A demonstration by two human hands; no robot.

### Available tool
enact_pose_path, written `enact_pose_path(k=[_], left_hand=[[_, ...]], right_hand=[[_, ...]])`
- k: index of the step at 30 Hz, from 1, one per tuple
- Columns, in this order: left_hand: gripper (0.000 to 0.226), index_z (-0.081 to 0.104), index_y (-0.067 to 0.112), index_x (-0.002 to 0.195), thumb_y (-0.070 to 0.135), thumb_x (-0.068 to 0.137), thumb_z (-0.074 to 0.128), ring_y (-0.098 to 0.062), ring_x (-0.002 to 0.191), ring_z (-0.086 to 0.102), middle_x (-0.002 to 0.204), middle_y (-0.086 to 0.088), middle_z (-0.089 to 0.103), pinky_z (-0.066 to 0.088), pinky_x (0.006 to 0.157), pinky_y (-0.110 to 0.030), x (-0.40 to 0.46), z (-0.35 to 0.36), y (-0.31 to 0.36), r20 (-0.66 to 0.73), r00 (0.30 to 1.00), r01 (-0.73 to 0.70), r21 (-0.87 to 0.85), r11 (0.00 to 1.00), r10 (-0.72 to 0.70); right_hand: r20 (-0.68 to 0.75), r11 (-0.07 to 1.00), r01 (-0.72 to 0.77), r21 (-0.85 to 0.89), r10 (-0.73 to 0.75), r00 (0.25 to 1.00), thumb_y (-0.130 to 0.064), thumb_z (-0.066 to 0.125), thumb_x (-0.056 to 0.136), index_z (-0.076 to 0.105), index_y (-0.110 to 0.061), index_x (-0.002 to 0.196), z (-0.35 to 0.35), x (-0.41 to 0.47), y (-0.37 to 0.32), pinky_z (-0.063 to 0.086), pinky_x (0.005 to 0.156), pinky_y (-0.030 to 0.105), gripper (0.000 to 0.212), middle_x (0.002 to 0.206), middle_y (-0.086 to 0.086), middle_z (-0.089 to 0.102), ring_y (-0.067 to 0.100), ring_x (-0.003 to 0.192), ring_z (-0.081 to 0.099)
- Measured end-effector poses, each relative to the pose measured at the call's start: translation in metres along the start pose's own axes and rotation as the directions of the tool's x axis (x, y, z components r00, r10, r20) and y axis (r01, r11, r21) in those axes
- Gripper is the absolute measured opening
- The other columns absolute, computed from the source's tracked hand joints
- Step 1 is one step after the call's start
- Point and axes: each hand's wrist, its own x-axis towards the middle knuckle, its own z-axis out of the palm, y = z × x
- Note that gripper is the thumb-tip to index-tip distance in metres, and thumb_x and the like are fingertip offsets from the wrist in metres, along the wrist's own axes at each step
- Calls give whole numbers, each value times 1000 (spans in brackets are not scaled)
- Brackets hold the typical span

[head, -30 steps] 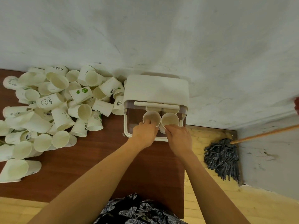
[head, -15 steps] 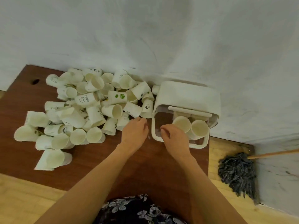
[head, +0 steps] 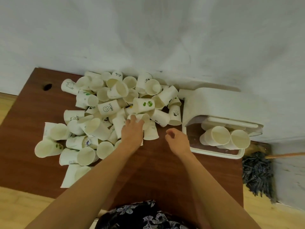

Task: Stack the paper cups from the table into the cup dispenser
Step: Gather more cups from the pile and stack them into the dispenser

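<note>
Fetching the next cup from the pile.
Left hand closed on a cup beside the dispenser; right hand loosely curled, empty; lifting seemed next.

A dark wooden table is seen set against a pale wall. A heap of paper cups is spread just beyond the left fingers, and a white cup dispenser lies right of the right fingers.

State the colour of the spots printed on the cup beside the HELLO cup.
Green spots on white, clearest in the head view.
</note>
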Motion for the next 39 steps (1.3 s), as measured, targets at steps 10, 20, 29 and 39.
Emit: enact_pose_path(k=[10, 20, 29, 39], left_hand=[[25, 63, 15, 108, 5, 88, 53, -23, 104, 50, 106, -4, 56, 43, 74, -34, 16, -13, -30, -94, 983, -167, -143, 975, 155], [6, 68, 14, 90, 12, 84, 69, -21, 91, 50, 95, -2, 53, 46, 62, -33, 1, -17, -26, -212, 944, -300, -235, 924, 253], [5, 58, 17, 88, 14, 87, 62, -14, 92, 48, 87, 6, 57, 48, 71, -31, -41, -29, 37, -370, 889, -389, -299, 871, 269], [16, 67, 17, 106, 14, 91, 62, -13, 97, 54, 105, 3, 61, 49, 80, -26, -88, -28, 132, -389, 836, -516, -319, 795, 386]], right_hand=[[95, 837, -360, 413, 354, 931, -19, 54, 93, 60, -31, 123, 64, 27, -23, 54, 63, 28, 33, 98, 1, 71, 10, 70, 69], [-122, 824, -256, 506, 362, 924, -28, 67, 87, 69, -30, 91, 42, 11, -18, 57, 80, 37, 5, 98, -5, 69, 11, 88, 64], [-358, 995, -4, 97, 39, 933, -18, 65, 90, 52, -25, 127, -26, -51, -3, 58, 73, 31, 40, 111, -2, 69, 14, 91, 66], [-593, 989, 122, -78, -144, 792, -25, 66, 91, 67, -26, 114, -97, -108, 67, 55, 81, 30, 23, 108, -3, 69, 9, 95, 63]])
